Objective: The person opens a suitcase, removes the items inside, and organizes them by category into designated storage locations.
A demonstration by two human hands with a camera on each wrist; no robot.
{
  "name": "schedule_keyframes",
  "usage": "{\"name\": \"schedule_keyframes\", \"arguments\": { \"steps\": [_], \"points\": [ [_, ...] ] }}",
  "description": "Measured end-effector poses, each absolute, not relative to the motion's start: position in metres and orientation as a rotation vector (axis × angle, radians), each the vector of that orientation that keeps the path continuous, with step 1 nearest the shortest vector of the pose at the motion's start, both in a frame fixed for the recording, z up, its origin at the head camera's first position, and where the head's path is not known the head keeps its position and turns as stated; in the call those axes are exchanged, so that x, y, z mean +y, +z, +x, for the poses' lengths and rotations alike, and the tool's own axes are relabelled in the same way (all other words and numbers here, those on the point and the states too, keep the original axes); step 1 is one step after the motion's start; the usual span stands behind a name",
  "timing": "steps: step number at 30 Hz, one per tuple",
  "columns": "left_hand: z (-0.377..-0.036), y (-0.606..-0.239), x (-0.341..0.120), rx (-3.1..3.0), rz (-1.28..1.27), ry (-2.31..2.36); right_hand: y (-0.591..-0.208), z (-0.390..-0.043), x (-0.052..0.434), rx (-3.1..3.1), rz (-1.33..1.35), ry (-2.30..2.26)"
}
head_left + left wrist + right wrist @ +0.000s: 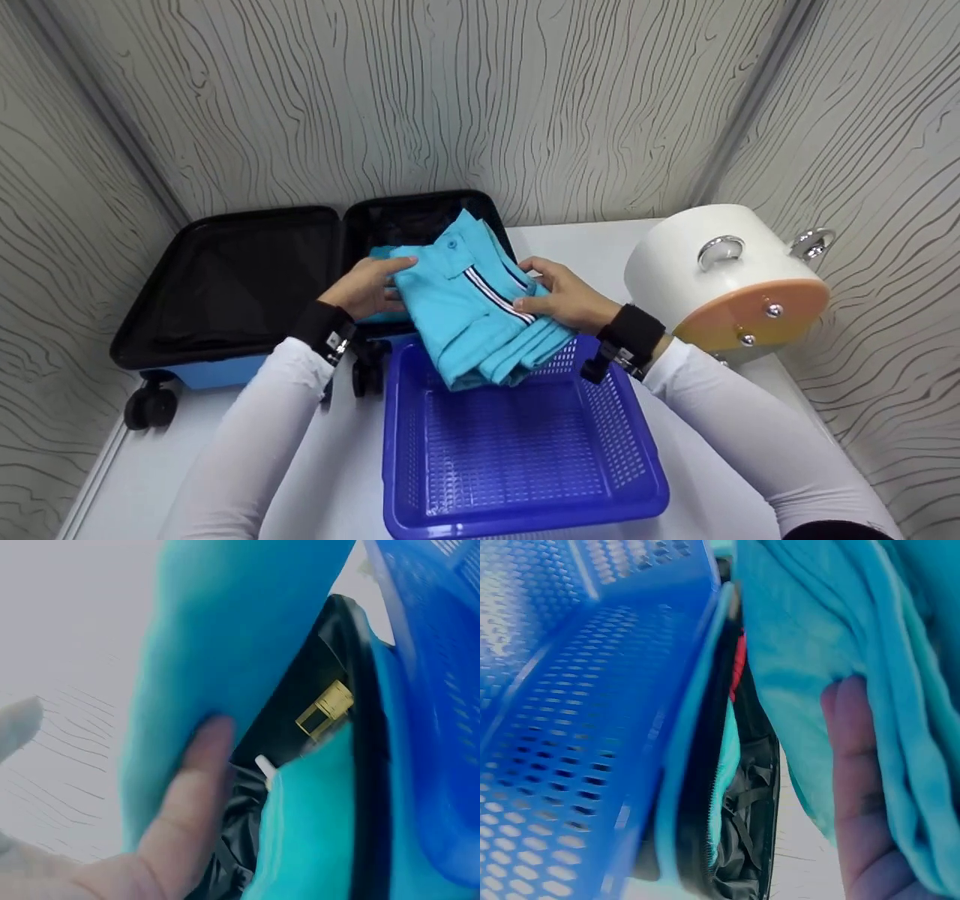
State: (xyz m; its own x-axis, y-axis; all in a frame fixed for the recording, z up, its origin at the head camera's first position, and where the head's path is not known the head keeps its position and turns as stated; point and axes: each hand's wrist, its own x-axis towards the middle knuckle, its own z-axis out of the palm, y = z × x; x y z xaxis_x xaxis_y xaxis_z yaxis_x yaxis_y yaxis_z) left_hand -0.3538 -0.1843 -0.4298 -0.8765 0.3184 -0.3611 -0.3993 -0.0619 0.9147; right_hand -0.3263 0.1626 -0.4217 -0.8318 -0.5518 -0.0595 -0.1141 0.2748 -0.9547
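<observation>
A folded turquoise polo shirt (472,307) with a striped placket hangs between both hands, above the far rim of the blue basket (517,457) and the right half of the open suitcase (232,285). My left hand (379,281) grips its left edge, thumb on top and fingers under the cloth (225,637). My right hand (544,289) holds the right edge in the same way, with a finger (862,780) pressed against the folded layers (832,637). Another turquoise garment (315,832) lies in the suitcase below.
The black-lined, blue-shelled suitcase lies open on a white table, wheels toward me. The basket (570,690) stands right in front of it with nothing inside. A white drum-shaped container (720,277) with an orange lid lies at the right. Patterned walls close in on three sides.
</observation>
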Motion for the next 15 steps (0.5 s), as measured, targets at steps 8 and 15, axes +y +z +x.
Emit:
{"name": "schedule_keyframes", "arguments": {
  "steps": [8, 15],
  "points": [
    [-0.345, -0.438, -0.187, 1.905, 0.027, 1.705, -0.426, -0.317, 0.2, 2.129, -0.804, -1.4],
    [-0.328, -0.441, -0.178, 1.963, 0.17, 1.501, -0.431, -0.311, 0.215, 2.074, -0.953, -1.184]
  ]
}}
